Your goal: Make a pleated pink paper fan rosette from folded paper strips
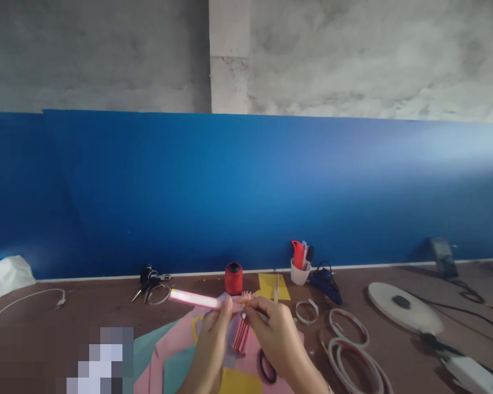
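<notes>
A narrow pink paper strip [195,299] is stretched between my hands above the table, its left part shining bright. My left hand [211,342] pinches it near the middle, thumb on top. At the strip's right end, the thumb and fingers of my right hand [275,331] are pressed together on it. Below and between the hands lies a bundle of narrow pink pleated paper [241,335]. Under that are sheets of pink paper [176,339], teal paper [181,366] and yellow paper [240,381]. A black loop [268,368], perhaps a scissor handle, shows beside my right wrist.
Toward the blue partition [230,191] stand a red round container [234,279] and a white cup [299,273] with pens. Keys [151,282] lie left. Right are coiled strips [353,350], a white disc [402,307] and cables. A pixelated patch covers the lower left.
</notes>
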Demonstrator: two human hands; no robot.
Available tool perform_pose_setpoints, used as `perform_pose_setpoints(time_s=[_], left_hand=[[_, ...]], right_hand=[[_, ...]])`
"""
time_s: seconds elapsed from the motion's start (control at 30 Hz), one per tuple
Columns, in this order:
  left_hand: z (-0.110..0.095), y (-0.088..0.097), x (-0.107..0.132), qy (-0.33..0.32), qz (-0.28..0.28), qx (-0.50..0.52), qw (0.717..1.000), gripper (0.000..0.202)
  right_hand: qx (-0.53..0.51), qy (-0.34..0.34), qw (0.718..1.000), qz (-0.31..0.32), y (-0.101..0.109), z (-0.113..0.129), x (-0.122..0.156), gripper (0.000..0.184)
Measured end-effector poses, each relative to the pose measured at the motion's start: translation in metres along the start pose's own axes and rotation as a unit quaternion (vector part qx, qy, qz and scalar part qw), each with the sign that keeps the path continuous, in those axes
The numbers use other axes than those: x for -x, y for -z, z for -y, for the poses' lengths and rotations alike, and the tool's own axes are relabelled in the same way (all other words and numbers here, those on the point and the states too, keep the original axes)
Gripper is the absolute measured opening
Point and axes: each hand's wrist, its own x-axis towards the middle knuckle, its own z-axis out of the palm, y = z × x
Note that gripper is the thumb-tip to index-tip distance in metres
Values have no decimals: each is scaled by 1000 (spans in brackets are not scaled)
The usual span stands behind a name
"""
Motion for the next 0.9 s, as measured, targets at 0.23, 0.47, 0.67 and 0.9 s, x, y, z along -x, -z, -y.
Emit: perform_pose_setpoints(time_s=[0.23, 0.47, 0.67, 0.9], left_hand=[[8, 1, 0, -53, 10, -6, 999, 54], [2, 14, -16, -18, 0, 59, 998, 45], [2, 21, -22, 63, 57, 67, 994, 39], [11, 20, -23, 46, 60, -13, 997, 40]], right_hand=[[-221, -41, 973, -44, -21, -17, -10, 30], [-82, -24, 987, -137, -2, -64, -34, 43], [280, -17, 958, -63, 7, -117, -38, 54], [111, -20, 992, -56, 5, -79, -34, 42]])
